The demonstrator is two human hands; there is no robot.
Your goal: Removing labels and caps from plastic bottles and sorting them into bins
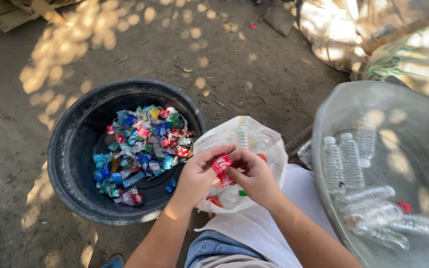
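Black tub (70,149) holding torn red, blue and green labels (142,149). Just right of the tub, the left hand (197,176) and right hand (254,176) both pinch a red label (221,165), apparently on a clear bottle, above a white bag (269,144). Farther right, a grey basin (413,129) of clear bottles (353,164).
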